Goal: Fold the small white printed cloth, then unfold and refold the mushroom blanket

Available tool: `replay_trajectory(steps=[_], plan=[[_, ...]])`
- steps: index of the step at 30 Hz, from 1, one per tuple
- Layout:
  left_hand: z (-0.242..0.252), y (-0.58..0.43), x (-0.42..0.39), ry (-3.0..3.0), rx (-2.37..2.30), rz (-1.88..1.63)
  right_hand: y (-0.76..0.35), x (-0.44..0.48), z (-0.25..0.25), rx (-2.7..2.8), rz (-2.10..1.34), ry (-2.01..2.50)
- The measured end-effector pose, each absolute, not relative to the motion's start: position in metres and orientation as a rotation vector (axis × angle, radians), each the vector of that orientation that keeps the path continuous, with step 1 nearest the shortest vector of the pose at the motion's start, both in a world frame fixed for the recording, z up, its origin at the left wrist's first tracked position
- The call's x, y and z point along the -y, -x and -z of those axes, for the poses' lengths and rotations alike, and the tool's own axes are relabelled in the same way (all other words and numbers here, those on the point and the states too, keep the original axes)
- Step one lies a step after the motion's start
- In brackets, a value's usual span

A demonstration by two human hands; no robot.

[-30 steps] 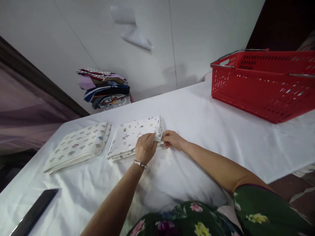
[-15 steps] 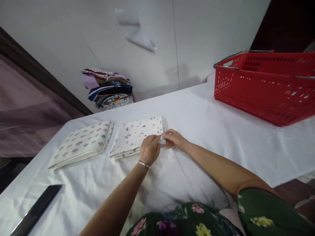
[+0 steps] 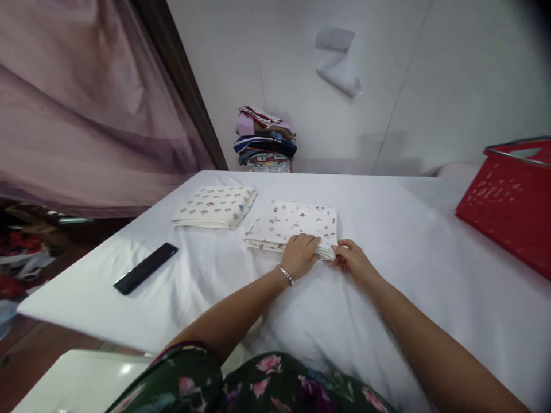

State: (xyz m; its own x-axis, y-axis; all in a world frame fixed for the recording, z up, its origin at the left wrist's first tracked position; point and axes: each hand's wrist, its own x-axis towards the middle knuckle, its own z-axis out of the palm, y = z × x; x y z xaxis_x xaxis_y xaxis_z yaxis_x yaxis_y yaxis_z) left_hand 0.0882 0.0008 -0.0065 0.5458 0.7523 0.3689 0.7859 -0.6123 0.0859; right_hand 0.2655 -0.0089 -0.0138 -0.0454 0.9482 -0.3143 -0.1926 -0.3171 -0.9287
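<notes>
A folded white cloth (image 3: 297, 221) with small scattered prints lies on the white-covered table in front of me. My left hand (image 3: 301, 255), a bracelet on its wrist, rests on the cloth's near edge with the fingers stretched over the top. At the near right corner, the thumb and fingers of my right hand (image 3: 349, 259) pinch the layered edge. To the left lies a second folded cloth (image 3: 213, 205), cream with grey cloud-like shapes, apart from both hands.
A long black object (image 3: 146, 268) lies on the left of the table (image 3: 206, 275). At the right stands a red plastic basket (image 3: 508, 201). Folded textiles (image 3: 266, 140) are stacked beyond the far edge. A pinkish curtain (image 3: 86, 115) hangs at the left.
The view has swung to the left. My left hand has gone from gripping the bunched corner to lying on the cloth; the corner is now flatter. My right hand stays at the corner.
</notes>
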Motion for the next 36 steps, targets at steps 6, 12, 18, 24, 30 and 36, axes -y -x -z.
replay_trajectory(steps=[6, 12, 18, 24, 30, 36], plan=[[0.010, -0.076, 0.005, 2.685, 1.365, 0.609, -0.266, 0.010, 0.018, 0.887, -1.537, 1.308], [0.012, -0.055, 0.000, 2.641, 1.447, 0.586, -0.270, 0.007, 0.024, 0.903, -1.513, 1.322], [0.013, 0.008, -0.011, 2.557, 1.560, 0.537, -0.271, 0.009, 0.024, 0.934, -1.517, 1.338], [0.014, 0.070, -0.013, 2.462, 1.760, 0.618, -0.270, 0.010, 0.022, 0.957, -1.494, 1.341], [0.021, 0.091, -0.015, 2.231, 2.446, 1.016, -0.271, 0.011, 0.023, 0.971, -1.499, 1.353], [0.022, 0.093, -0.026, 2.219, 2.661, 1.108, -0.272, 0.012, 0.022, 1.006, -1.510, 1.397]])
